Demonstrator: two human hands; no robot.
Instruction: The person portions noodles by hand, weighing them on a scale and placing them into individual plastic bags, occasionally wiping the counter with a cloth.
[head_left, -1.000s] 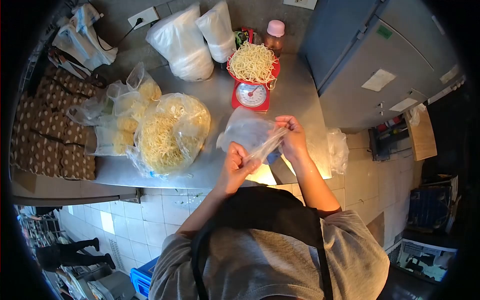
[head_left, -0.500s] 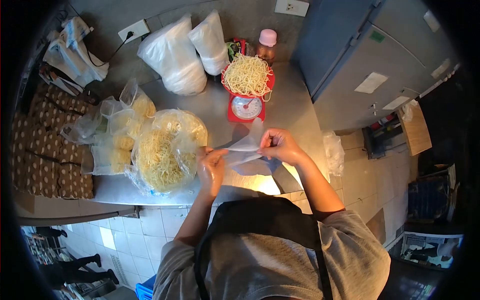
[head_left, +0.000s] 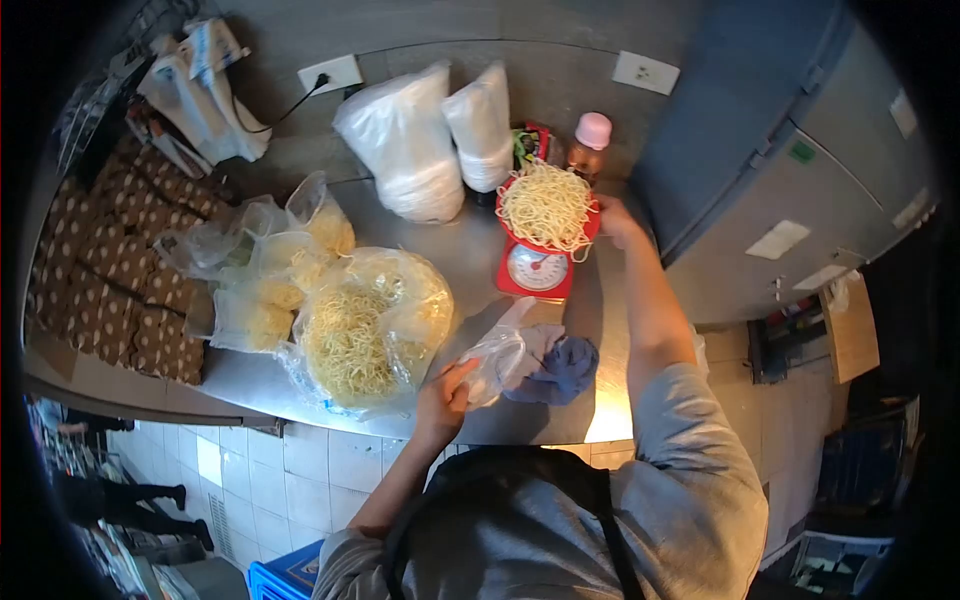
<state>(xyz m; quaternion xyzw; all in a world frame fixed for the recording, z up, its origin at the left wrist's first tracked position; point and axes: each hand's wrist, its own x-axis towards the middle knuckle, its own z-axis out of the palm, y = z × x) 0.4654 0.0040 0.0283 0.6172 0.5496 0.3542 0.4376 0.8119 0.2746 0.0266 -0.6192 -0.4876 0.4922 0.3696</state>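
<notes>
A red scale [head_left: 536, 270] with a round dial stands on the metal table, its red pan heaped with pale noodles [head_left: 547, 205]. My right hand [head_left: 618, 221] is at the pan's right edge, its fingers partly hidden by the rim. Low at the centre, my left hand [head_left: 446, 398] is closed on a clear plastic bag [head_left: 497, 352], which hangs open to the right. A blue-grey cloth [head_left: 562, 370] lies beside the bag. To the left, a big open plastic bag holds more noodles [head_left: 350, 345].
Several small bags of noodles [head_left: 268, 325] lie at the left, near brown dotted fabric [head_left: 110, 260]. Two white packs [head_left: 405, 150] and a pink-capped bottle [head_left: 591, 140] stand along the wall. A grey cabinet [head_left: 770, 170] is at the right. A person's legs [head_left: 150, 505] show at lower left.
My right hand has let go of the plastic bag and moved up to the scale's pan. The bag stays in my left hand. The whole view has shifted, with the table lower and further right.
</notes>
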